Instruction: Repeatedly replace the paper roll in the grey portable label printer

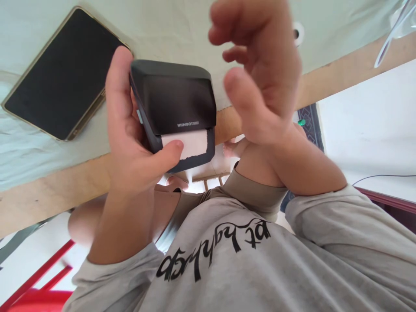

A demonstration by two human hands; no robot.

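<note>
My left hand grips a dark label printer marked NIIMBOT, with the fingers along its left side and the thumb on the front. A strip of white label paper with a torn edge sticks out below the dark cover, and my thumb lies on it. To the right of the printer and apart from it, my right hand is raised, slightly blurred. Its thumb stands away from the curled fingers, and nothing shows between them.
A tablet with a dark screen lies on the pale tablecloth at the left. Behind my right hand sits a small white roll. The wooden table edge runs across, near my lap. Clear plastic lies at the upper right.
</note>
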